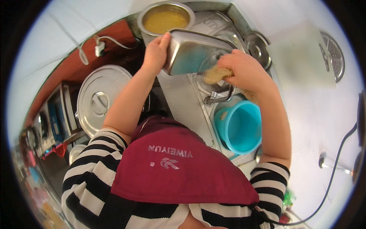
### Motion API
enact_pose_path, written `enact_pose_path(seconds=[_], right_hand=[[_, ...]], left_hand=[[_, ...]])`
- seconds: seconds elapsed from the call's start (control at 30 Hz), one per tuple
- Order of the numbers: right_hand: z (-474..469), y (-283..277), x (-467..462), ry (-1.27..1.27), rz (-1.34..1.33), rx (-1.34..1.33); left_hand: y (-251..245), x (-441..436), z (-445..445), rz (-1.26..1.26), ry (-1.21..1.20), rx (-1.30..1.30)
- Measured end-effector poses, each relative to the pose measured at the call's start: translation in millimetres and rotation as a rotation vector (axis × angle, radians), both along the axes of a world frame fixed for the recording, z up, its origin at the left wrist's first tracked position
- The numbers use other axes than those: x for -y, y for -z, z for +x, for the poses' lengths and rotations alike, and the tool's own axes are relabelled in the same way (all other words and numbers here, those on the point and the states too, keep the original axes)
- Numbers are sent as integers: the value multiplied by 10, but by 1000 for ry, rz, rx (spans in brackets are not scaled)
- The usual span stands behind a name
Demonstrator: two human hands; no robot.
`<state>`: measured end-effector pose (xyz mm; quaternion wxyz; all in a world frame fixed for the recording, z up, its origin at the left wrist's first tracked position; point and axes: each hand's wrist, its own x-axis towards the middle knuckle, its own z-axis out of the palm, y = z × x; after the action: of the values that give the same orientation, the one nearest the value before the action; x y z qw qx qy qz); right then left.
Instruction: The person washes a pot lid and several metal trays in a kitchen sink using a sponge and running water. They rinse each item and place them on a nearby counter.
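My left hand grips the left end of a deep rectangular stainless steel pan, thumb over its rim. The pan is tilted above the steel sink counter, its shiny wall turned towards me. In my right hand is a tan, fibrous scrubber, blurred and close to the pan's right part. Whether it touches the pan cannot be made out. Just below that hand, a curved metal faucet reaches over the sink. The pan's far side is hidden.
A steel pot of yellow liquid stands at the back. A large lidded pot is at left, a turquoise bucket below the faucet. Round metal lids lean at the right wall. A white plug hangs by a cable at left.
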<state>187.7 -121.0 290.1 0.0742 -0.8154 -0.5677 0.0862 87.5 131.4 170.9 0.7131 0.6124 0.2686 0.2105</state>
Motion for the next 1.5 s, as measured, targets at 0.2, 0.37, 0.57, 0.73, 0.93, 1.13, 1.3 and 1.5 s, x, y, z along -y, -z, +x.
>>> enact_pose_path(seconds=[0.2, 0.37, 0.57, 0.73, 0.93, 1.13, 1.3, 1.5], right_hand=[[304, 69, 147, 469, -214, -303], [393, 177, 735, 540, -71, -400], [53, 171, 815, 604, -52, -118], [-434, 62, 401, 680, -108, 85], [-622, 419, -322, 446, -127, 364], [-447, 862, -673, 392, -186, 515], [-145, 844, -409, 447, -263, 539], [160, 541, 541, 685, -348, 561]], left_hand=[[-174, -295, -1031, -138, -205, -66], [-225, -911, -2279, -486, -305, 265], [-314, -1838, -3985, 184, -726, 357], [-400, -2681, -4836, 1002, -661, -478], [64, -3830, -5365, 1074, -577, -885], [752, -4488, -5525, 1252, -186, -880], [1225, -4586, -5954, 1364, 47, -965], [1759, -4422, -6522, 1032, 54, -1712]])
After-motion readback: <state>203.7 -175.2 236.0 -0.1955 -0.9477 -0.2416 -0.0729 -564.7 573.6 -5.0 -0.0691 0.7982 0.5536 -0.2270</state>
